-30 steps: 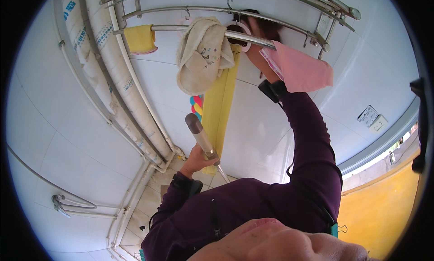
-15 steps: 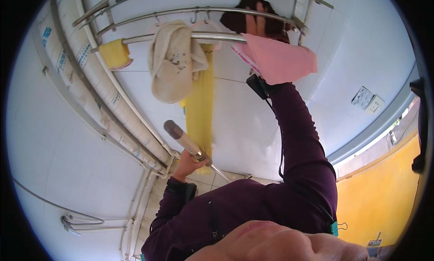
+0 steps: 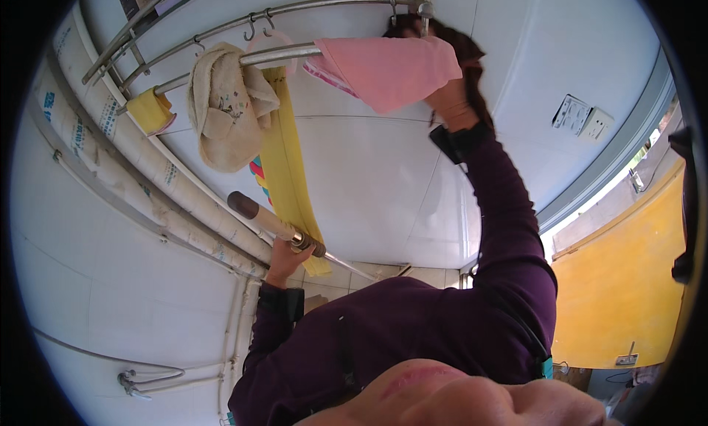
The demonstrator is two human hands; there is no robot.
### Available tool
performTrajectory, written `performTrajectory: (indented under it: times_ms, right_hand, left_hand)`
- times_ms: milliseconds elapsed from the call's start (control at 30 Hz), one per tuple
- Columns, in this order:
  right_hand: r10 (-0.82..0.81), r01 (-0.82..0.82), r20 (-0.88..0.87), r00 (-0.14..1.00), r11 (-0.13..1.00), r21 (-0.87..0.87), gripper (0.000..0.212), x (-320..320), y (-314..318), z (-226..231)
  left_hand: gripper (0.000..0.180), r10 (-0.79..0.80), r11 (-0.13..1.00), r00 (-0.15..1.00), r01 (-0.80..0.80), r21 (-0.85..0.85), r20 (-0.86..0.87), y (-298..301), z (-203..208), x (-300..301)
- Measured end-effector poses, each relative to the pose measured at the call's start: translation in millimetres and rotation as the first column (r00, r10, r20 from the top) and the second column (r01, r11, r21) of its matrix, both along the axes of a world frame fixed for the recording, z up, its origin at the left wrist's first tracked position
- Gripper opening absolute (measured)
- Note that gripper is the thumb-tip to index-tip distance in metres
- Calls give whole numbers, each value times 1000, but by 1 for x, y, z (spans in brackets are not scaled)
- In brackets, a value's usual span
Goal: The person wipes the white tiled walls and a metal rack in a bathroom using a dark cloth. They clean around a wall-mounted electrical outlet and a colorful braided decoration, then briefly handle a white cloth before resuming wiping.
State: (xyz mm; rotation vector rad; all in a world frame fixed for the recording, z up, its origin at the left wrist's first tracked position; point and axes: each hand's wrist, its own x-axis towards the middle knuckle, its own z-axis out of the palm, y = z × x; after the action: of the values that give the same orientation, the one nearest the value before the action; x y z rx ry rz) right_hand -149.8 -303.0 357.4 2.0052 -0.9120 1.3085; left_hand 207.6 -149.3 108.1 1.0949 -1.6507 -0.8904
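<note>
My left hand [image 3: 286, 260] is wrapped round a pole with a beige and brown grip [image 3: 264, 218]; its thin metal shaft slants down toward the floor. My right hand [image 3: 450, 105] is raised to the end of a metal towel rack [image 3: 284, 55], with a dark brown cloth [image 3: 466, 51] bunched about it. Most of the right fingers are hidden behind the cloth and the rack. A pink towel [image 3: 391, 68] hangs on the front bar, just left of that hand. Farther left on the same bar hang a beige towel [image 3: 221, 112] and a long yellow cloth [image 3: 291, 175].
A small yellow cloth [image 3: 151, 111] hangs at the rack's left end, and hooks [image 3: 258, 25] hang from the bar. Wrapped pipes [image 3: 158, 157] run along the left corner. A wall socket [image 3: 596, 123] is at the right, above a yellow panel [image 3: 616, 278].
My right hand and the brown cloth have shifted rightward along the rack to its end post. The whole view has turned a little, and the left hand still grips the pole.
</note>
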Motion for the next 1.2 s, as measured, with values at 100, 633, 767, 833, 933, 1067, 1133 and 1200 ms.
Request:
performTrajectory:
  times_ms: [100, 633, 767, 833, 933, 1067, 1133, 1200]
  right_hand:
    - [-259, 236, -27, 966, 915, -327, 48, -27, 20, 13]
    - [-477, 350, -403, 781, 869, -349, 49, -79, 54, -19]
    - [-429, 398, -103, 897, 887, -233, 58, -63, 111, 46]
    - [-232, 197, -65, 970, 920, -340, 65, -28, 143, 72]
    - [-207, 87, -343, 916, 939, -333, 52, 36, 153, 108]
    - [-442, 2, -585, 680, 799, -601, 30, 97, 120, 139]
    - [-547, 153, -625, 557, 807, -570, 29, 106, 103, 146]
    - [-612, 357, -687, 392, 789, -500, 24, 111, 86, 148]
  left_hand:
    - [37, 29, 1000, 999, -29, 4, -21, 0, -2, -2]
    - [42, 51, 994, 986, -65, -87, -158, -66, -16, -88]
    - [42, 392, 868, 919, -350, -351, 53, -86, -19, -93]
    - [43, 422, 870, 906, -414, -268, -29, -93, -22, -95]
    - [48, 494, 826, 869, -455, -333, 38, -102, -24, -99]
    - [46, 526, 802, 850, -488, -344, 22, -106, -27, -105]
    - [46, 493, 821, 870, -466, -329, -3, -107, -27, -106]
    - [45, 478, 833, 878, -460, -306, -21, -107, -28, -106]
